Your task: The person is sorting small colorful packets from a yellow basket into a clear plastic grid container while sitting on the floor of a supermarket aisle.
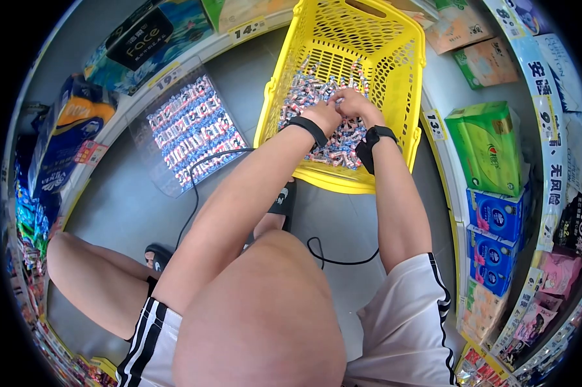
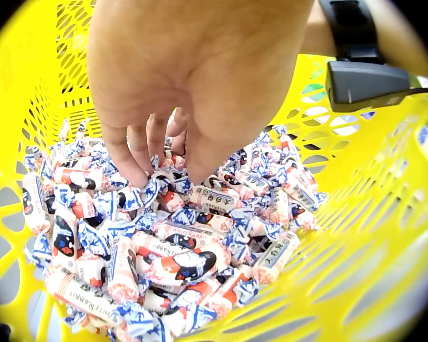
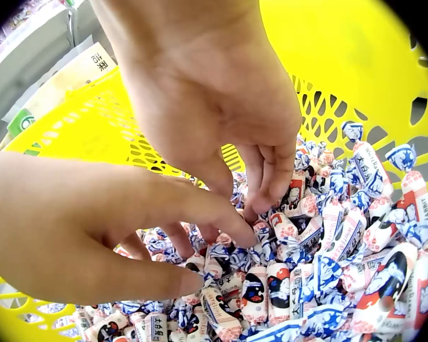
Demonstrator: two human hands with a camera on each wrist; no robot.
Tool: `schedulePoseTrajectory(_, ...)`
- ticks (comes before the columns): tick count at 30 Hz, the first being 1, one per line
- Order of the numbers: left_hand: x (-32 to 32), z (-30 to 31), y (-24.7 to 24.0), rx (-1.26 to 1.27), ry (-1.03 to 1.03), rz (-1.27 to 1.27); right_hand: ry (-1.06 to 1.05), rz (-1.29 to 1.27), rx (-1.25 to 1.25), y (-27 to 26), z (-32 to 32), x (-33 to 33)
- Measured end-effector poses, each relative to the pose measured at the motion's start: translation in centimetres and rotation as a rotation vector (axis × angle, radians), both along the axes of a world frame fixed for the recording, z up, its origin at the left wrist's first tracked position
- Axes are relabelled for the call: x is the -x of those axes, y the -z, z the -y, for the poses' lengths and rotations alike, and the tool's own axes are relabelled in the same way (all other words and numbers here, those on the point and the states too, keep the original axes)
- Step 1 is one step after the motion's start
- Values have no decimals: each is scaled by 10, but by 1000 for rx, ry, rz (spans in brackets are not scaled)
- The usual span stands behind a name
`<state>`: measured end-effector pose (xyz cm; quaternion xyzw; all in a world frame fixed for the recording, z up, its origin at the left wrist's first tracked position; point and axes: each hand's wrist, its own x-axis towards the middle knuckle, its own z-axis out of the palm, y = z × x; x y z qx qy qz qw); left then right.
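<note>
Both hands reach into a yellow plastic shopping basket point(image 1: 404, 84) that holds a heap of wrapped White Rabbit candies point(image 2: 178, 263). My left hand point(image 1: 324, 117) bends over the heap, thumb and fingers spread apart among the candies; in the right wrist view this left hand point(image 3: 100, 221) comes in from the left. Close beside it, my right hand point(image 1: 355, 106) points down with its fingertips at the wrappers. From the right wrist camera, the right hand point(image 3: 214, 100) has thumb and bent fingers near each other; I cannot tell whether a candy is between them.
On the grey floor left of the basket lies a clear tray point(image 1: 175, 187) with candies in neat rows. A black cable point(image 1: 194, 200) runs over the floor. Shelves with tissue packs point(image 1: 488, 145) line both sides. Knees and sandalled feet are below the basket.
</note>
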<state>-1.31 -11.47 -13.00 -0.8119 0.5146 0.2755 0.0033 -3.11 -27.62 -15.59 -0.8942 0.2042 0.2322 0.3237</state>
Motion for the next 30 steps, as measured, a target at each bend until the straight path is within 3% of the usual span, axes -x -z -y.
schedulePoseTrajectory(5, 2, -5, -8, 79, -30, -9, 105, -107, -188, -13, -5, -1)
schedulePoseTrajectory(8, -6, 4, 9, 126, -48, -34, 87, -110, -120, 4, 0, -4)
schedulePoseTrajectory(18, -5, -10, -52, 188, 71, -8, -31, -180, -131, -37, 1, -1)
schedulePoseTrajectory(23, -8, -20, -75, 291, 78, -91, 29, -228, -292, -54, 7, 9)
schedulePoseTrajectory(25, -6, -24, -83, 304, 66, -93, 81, -257, -343, -60, 5, 9)
schedulePoseTrajectory(30, 2, -37, -77, 432, 37, -24, -13, -204, -325, -81, -8, 9)
